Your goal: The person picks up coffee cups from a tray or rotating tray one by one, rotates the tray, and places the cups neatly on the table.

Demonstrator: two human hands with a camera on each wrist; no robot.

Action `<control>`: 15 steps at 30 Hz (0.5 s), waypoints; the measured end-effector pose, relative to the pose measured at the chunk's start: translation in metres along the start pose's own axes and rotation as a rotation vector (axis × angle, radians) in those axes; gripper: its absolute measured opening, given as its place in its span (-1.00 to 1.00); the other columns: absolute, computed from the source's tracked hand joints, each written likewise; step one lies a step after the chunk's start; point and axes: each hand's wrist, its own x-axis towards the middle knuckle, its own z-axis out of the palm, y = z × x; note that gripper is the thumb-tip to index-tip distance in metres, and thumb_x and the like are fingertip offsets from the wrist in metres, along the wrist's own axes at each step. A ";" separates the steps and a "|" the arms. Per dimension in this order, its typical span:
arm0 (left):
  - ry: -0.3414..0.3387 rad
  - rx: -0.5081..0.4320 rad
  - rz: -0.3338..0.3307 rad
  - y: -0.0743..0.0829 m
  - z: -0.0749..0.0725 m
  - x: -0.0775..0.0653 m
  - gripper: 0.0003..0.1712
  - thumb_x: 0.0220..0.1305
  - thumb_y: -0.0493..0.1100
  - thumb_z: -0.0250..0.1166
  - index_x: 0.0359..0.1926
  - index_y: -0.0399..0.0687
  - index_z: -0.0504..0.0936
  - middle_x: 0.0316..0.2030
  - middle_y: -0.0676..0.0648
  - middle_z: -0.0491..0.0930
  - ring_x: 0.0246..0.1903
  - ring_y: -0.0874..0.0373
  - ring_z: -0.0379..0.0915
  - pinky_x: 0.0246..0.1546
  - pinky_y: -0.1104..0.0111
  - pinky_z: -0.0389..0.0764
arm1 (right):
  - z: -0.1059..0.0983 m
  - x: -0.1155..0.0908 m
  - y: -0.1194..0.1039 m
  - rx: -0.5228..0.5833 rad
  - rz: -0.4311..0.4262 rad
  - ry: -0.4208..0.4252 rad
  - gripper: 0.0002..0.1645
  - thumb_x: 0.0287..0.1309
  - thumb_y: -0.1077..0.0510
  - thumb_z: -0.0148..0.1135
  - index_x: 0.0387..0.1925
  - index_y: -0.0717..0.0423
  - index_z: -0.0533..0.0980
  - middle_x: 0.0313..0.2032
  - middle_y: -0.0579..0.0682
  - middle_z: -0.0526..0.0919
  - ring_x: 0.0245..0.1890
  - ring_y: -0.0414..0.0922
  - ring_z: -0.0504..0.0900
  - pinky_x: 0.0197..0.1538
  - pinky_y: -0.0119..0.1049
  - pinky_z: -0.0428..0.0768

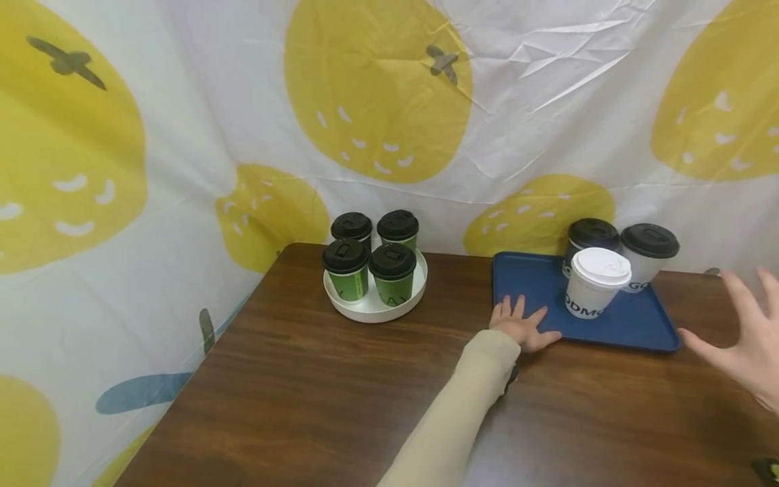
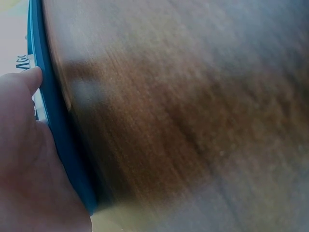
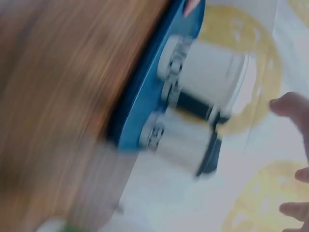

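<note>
My left hand (image 1: pixel 522 326) lies with fingers spread at the front left corner of a blue tray (image 1: pixel 529 281). In the left wrist view, its thumb is beside the tray's rim (image 2: pixel 60 121). On the tray stand a white paper cup with a white lid (image 1: pixel 593 287), a dark cup with a black lid (image 1: pixel 589 237), partly hidden, and a white cup with a black lid (image 1: pixel 650 245). To the right of the tray, my right hand (image 1: pixel 745 348) is raised with spread fingers and nothing in it. The right wrist view is blurred, its fingers (image 3: pixel 292 108) apart from the cups.
A round white tray (image 1: pixel 372 316) at the back left carries several green cups with black lids (image 1: pixel 392 277). The brown wooden table (image 1: pixel 341 399) meets a lemon-patterned curtain (image 1: pixel 243 88) behind and at the left. A small dark green thing (image 1: pixel 768 470) shows at the lower right.
</note>
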 end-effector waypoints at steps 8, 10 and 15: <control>0.015 0.002 0.011 0.000 0.004 0.001 -0.24 0.36 0.65 -0.20 0.53 0.90 -0.10 0.67 0.28 -0.26 0.69 0.16 -0.40 0.67 0.32 -0.20 | 0.054 0.038 -0.036 -0.061 -0.069 -0.168 0.20 0.01 -0.61 0.20 0.32 0.29 0.42 0.22 0.58 0.43 0.24 0.55 0.33 0.09 0.55 0.38; 0.019 0.005 0.014 -0.001 0.006 0.002 -0.24 0.35 0.65 -0.20 0.53 0.90 -0.10 0.67 0.28 -0.25 0.69 0.16 -0.38 0.67 0.31 -0.19 | 0.067 0.043 -0.039 -0.024 -0.017 -0.252 0.10 -0.05 -0.34 0.43 0.37 0.26 0.37 0.29 0.58 0.38 0.28 0.55 0.29 0.09 0.58 0.37; 0.039 0.008 0.017 -0.003 0.005 0.005 -0.24 0.35 0.66 -0.20 0.52 0.89 -0.08 0.67 0.27 -0.23 0.69 0.15 -0.36 0.67 0.30 -0.17 | 0.091 0.057 -0.043 -0.008 0.106 -0.381 0.04 -0.01 -0.15 0.50 0.42 0.21 0.33 0.35 0.57 0.28 0.30 0.59 0.23 0.02 0.63 0.37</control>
